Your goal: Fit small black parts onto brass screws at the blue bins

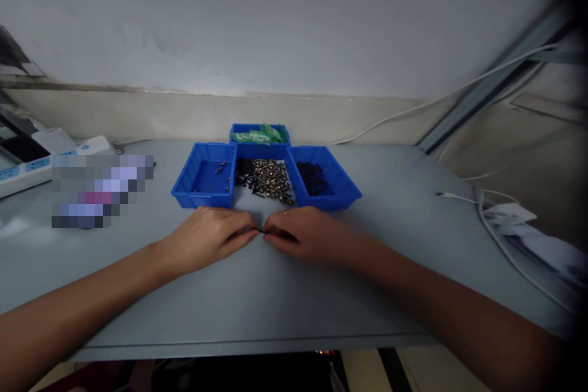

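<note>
Two hands meet over the table (257, 312), and I guide them from far off. The left hand (209, 236) pinches one end of a small dark piece (261, 231). The right hand (315, 234) pinches the other end, so each grip is closed on it. The dark piece shows in the little gap between the fingertips, just on the near side of the pile (271, 179) of gold and dark bits. Most of it is hidden, so I cannot tell its full shape.

To do this well, I would hold both ends in one straight line and press softly, as such a thin thing could bend or slip. Calm wrists would help too. The left bin (204, 200) is just far of the left hand, and the right bin (337, 190), with black bits (312, 179) in it, is just far of the right hand. I would not bump them.
</note>
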`<action>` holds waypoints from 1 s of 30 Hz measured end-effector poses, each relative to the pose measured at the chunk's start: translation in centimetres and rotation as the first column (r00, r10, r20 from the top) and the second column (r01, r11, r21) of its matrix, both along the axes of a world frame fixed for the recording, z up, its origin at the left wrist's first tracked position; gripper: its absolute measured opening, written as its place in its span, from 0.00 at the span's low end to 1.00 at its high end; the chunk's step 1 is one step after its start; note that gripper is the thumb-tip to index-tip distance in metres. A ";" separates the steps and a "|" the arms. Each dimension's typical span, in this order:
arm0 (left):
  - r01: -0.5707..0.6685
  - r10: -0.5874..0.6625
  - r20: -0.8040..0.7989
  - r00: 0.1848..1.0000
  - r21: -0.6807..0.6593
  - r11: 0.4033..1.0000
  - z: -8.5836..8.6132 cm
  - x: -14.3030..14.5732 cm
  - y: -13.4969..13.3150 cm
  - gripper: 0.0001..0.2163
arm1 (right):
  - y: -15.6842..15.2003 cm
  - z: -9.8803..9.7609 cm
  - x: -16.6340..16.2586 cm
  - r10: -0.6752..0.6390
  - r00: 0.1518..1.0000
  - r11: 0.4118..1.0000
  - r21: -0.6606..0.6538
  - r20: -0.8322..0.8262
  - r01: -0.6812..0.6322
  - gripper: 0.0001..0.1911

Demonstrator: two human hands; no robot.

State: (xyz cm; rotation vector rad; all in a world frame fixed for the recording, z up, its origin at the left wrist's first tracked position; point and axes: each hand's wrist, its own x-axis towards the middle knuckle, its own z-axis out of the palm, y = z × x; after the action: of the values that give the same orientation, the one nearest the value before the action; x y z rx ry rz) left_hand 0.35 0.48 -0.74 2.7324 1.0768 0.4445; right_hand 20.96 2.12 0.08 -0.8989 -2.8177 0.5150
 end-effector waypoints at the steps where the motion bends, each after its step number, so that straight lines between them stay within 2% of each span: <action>1: 0.001 -0.001 0.000 1.000 0.002 1.000 0.0 0.0 0.0 0.11 | 0.0 0.0 0.0 0.001 1.000 1.000 -0.003 0.001 -0.001 0.09; 15: -0.002 0.001 -0.066 0.998 -0.011 1.000 -0.1 0.0 0.0 0.11 | 0.0 -0.2 0.0 -0.044 0.999 0.999 0.011 -0.033 0.044 0.07; 30: 0.012 -0.016 -0.066 0.998 -0.050 0.999 -0.2 0.0 0.0 0.10 | -0.2 -0.3 -0.1 -0.051 0.997 0.999 -0.002 -0.053 0.051 0.06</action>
State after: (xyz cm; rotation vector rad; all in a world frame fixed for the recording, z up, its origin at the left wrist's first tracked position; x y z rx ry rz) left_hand 0.37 0.51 -0.91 2.7269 1.0688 0.3224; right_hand 20.87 1.90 -0.24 -0.9406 -2.7400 0.5244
